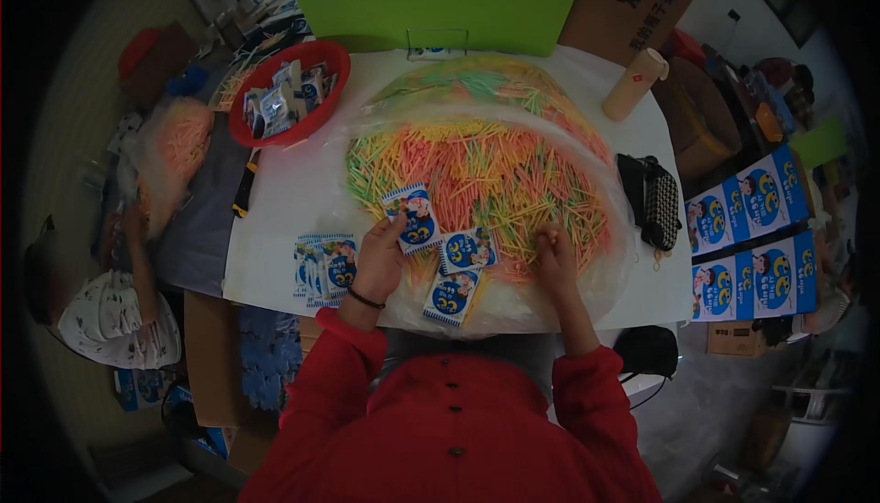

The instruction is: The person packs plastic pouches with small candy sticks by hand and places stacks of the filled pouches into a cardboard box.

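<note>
A blue and white printed packet (412, 218) is pinched between the thumb and fingers of my left hand (379, 260). Over the right part of a heap of thin pink, yellow and green sticks (467, 169), my right hand (554, 260) has its fingers bent together; what they hold, if anything, is too small to name. The heap lies in a large clear plastic bag (623, 219). Two more packets, one upper (467, 250) and one lower (452, 296), rest at the bag's near side between my hands. Left of my left hand lies a row of packets (324, 267).
On the white table (275, 210) stand a red bowl (345, 77) of packets and a tan cylinder (635, 84). A yellow-black cutter (246, 185) lies left, a checkered pouch (661, 213) right. Blue boxes (752, 201) are stacked at right. Another person (119, 320) works at far left.
</note>
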A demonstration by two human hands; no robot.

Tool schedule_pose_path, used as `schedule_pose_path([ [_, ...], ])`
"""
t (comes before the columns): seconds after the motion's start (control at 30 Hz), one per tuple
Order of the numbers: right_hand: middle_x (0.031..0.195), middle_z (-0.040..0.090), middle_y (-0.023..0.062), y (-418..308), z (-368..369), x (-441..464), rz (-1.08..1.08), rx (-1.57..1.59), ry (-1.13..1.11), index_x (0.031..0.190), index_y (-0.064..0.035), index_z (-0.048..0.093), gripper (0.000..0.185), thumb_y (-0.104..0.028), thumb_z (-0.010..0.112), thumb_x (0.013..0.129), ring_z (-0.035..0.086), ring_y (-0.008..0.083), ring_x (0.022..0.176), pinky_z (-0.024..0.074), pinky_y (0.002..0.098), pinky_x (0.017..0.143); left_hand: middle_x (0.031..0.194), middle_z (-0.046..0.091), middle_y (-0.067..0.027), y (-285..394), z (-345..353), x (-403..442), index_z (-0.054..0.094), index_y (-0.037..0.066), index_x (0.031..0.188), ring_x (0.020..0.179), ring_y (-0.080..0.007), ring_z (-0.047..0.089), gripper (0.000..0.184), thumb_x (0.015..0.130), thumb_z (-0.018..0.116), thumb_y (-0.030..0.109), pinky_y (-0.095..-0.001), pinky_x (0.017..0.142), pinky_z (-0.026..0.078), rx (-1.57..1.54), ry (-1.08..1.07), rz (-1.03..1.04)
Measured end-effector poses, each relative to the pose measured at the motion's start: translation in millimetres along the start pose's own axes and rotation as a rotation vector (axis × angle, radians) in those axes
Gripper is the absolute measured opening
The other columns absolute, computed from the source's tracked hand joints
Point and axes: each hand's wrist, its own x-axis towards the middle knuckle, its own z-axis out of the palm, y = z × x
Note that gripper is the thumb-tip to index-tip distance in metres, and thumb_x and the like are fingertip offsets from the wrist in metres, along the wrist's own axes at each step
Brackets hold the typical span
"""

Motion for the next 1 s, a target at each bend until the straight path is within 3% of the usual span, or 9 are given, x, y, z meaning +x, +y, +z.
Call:
schedule_pose_path([
  [0.07, 0.099, 0.056, 0.0043, 19, -4, 1, -0.359, -0.417, -0.170, 0.115, -0.0055, 0.050, 0.018, -0.007, 0.045, 0.098, 0.056, 0.0115, 0.088, 0.0464, 0.0237, 0.080, 0.107, 0.067, -0.0076, -2, 3, -1, 0.059, 0.001, 0.114, 0.096, -0.0166, 0.065, 0.025, 0.098, 0.054, 0.019, -0.0329, 0.085, 0.054, -0.027, -0.011, -0.033],
  [0.1, 0.099, 0.056, 0.0043, 10, -1, -3, -0.358, -0.416, -0.173, 0.115, -0.0055, 0.050, 0.018, -0.007, 0.045, 0.098, 0.056, 0.0115, 0.088, 0.0464, 0.0238, 0.080, 0.107, 0.067, -0.0076, -4, 1, -1, 0.059, 0.001, 0.114, 0.096, -0.0166, 0.065, 0.025, 0.098, 0.054, 0.019, -0.0329, 0.085, 0.054, -0.028, -0.008, -0.032],
  [0.17, 0.104, 0.056, 0.0044, -24, 9, -14, -0.031, -0.188, -0.098, 0.116, -0.0054, 0.050, 0.018, -0.007, 0.046, 0.098, 0.056, 0.0117, 0.095, 0.0457, 0.0241, 0.082, 0.113, 0.065, -0.0079, -9, -2, 2, 0.054, -0.001, 0.123, 0.102, -0.0180, 0.063, 0.031, 0.100, 0.049, 0.020, -0.0344, 0.090, 0.052, -0.034, -0.090, -0.068],
  [0.3, 0.106, 0.056, 0.0049, -17, 0, -5, 0.069, -0.103, -0.114, 0.115, -0.0054, 0.051, 0.017, -0.009, 0.045, 0.099, 0.057, 0.0140, 0.105, 0.0446, 0.0262, 0.089, 0.107, 0.067, -0.0079, -15, 7, -3, 0.058, -0.001, 0.118, 0.098, -0.0173, 0.065, 0.030, 0.099, 0.051, 0.021, -0.0333, 0.090, 0.053, 0.011, -0.120, -0.097],
  [0.37, 0.107, 0.058, 0.0070, -13, -4, -1, 0.140, 0.280, 0.105, 0.113, -0.0036, 0.052, 0.019, -0.015, 0.043, 0.101, 0.055, 0.0176, 0.113, 0.0425, 0.0304, 0.096, 0.105, 0.068, -0.0084, -19, 6, -6, 0.060, -0.001, 0.115, 0.094, -0.0170, 0.066, 0.029, 0.099, 0.052, 0.021, -0.0323, 0.088, 0.053, 0.102, -0.196, -0.129],
  [0.63, 0.113, 0.063, 0.0150, -59, 19, -4, 0.004, 0.433, -0.067, 0.111, -0.0026, 0.050, 0.021, -0.019, 0.040, 0.103, 0.058, 0.0224, 0.110, 0.0407, 0.0358, 0.100, 0.105, 0.068, -0.0049, -34, 17, -15, 0.063, 0.000, 0.112, 0.094, -0.0119, 0.065, 0.023, 0.099, 0.053, 0.015, -0.0271, 0.082, 0.052, 0.268, -0.262, -0.078],
  [0.8, 0.114, 0.062, 0.0171, -101, 52, -21, -0.028, 0.505, -0.214, 0.109, -0.0049, 0.048, 0.018, -0.020, 0.039, 0.103, 0.057, 0.0245, 0.114, 0.0398, 0.0372, 0.102, 0.093, 0.069, -0.0022, -39, 11, -20, 0.070, 0.000, 0.099, 0.083, -0.0070, 0.063, 0.013, 0.092, 0.062, 0.008, -0.0226, 0.074, 0.051, 0.495, -0.276, 0.079],
  [0.87, 0.116, 0.063, 0.0188, -110, 62, -23, -0.051, 0.564, -0.301, 0.104, -0.0101, 0.046, 0.012, -0.020, 0.041, 0.102, 0.049, 0.0265, 0.126, 0.0315, 0.0409, 0.109, 0.094, 0.069, -0.0024, -33, 19, -27, 0.071, -0.001, 0.100, 0.082, -0.0064, 0.063, 0.014, 0.090, 0.063, 0.003, -0.0212, 0.072, 0.051, 0.459, -0.249, 0.038],
  [1.0, 0.118, 0.062, 0.0193, -120, 80, -24, -0.207, 0.427, -0.388, 0.102, -0.0109, 0.046, 0.010, -0.020, 0.041, 0.102, 0.039, 0.0265, 0.134, 0.0258, 0.0427, 0.112, 0.095, 0.070, -0.0029, -31, 21, -31, 0.069, -0.001, 0.106, 0.083, -0.0069, 0.063, 0.018, 0.090, 0.062, 0.003, -0.0209, 0.072, 0.051, 0.563, -0.264, 0.073],
])
